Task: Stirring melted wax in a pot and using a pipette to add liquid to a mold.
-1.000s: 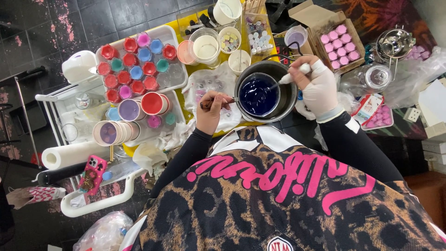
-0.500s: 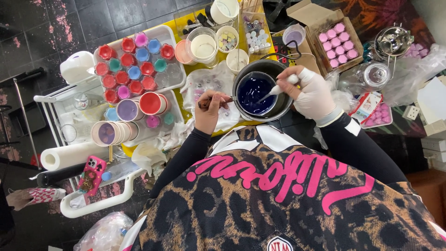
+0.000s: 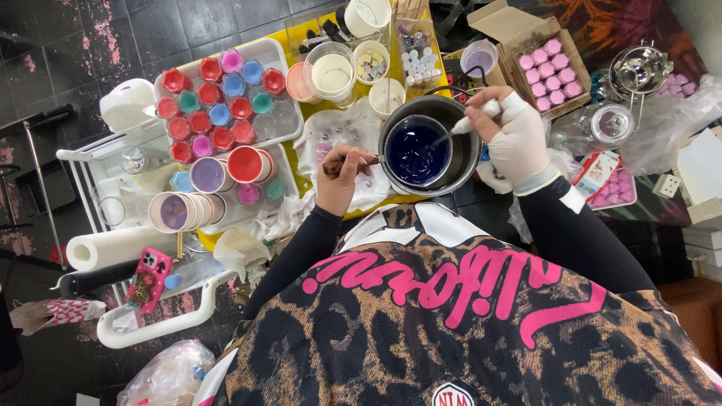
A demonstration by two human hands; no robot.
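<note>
Right hand point(image 3: 517, 139) – gloved, gripping the stir stick point(image 3: 450, 131) – sat right of the pot point(image 3: 430, 150), stick slanting down-left into dark blue liquid; left hand point(image 3: 344, 177) clenched the pot's handle point(image 3: 352, 163) opp. side.

A small craft workshop (candle- or wax-making, seemingly): trays of coloured moulds point(image 3: 218, 98), dye cups point(image 3: 247, 164), melting pot point(image 3: 429, 146).

Gloved right hand point(image 3: 517, 139) stirs purple liquid point(image 3: 416, 153) in a pot point(image 3: 466, 150); bare left hand point(image 3: 344, 177) grips the handle point(image 3: 353, 163).
</note>
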